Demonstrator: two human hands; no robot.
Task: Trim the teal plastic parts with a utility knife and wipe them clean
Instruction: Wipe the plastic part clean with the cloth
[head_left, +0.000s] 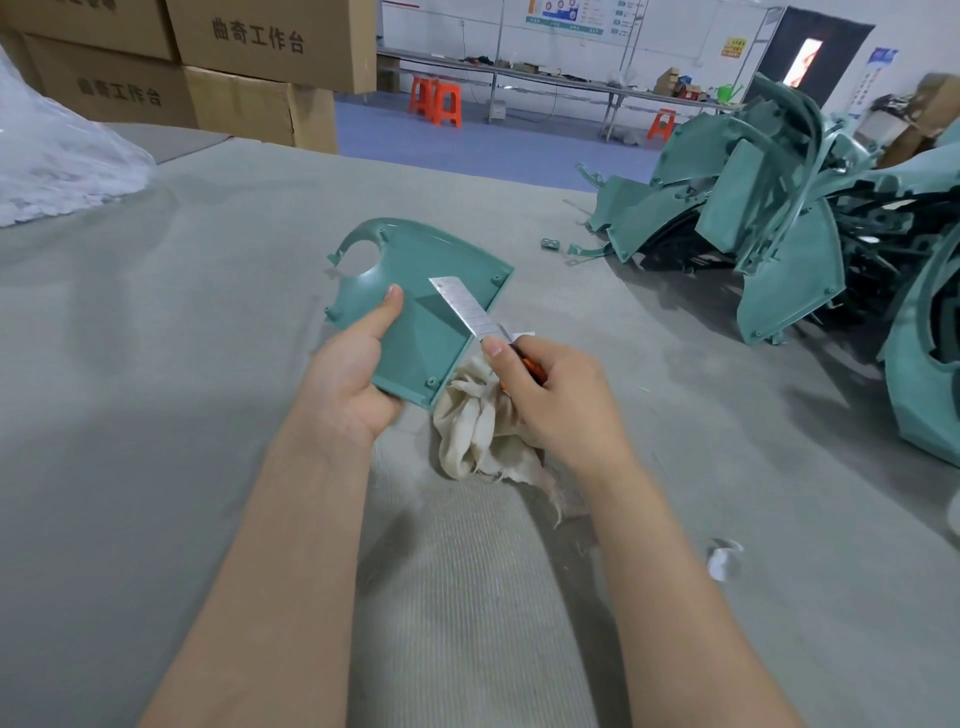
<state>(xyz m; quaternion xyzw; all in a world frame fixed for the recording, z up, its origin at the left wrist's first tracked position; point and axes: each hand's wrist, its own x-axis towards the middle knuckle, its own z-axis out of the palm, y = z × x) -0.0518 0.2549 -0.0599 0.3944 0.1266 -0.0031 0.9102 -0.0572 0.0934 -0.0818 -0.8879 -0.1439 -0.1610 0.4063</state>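
My left hand (347, 382) grips a flat teal plastic part (415, 306) by its near left corner, thumb on the inner face, holding it above the grey table (156, 364). In my right hand (558, 397) I hold an orange utility knife (470, 317). Its long segmented blade lies across the part's right side, thumb pressed at the blade's base. The same hand also clutches a cream cloth (480, 431), which hangs below the part.
A big heap of teal plastic parts (789, 223) fills the table's right side, with small offcuts (551, 243) near it. A clear plastic bag (52, 156) lies at far left, cardboard boxes (218, 67) behind. A white scrap (722, 560) lies near right.
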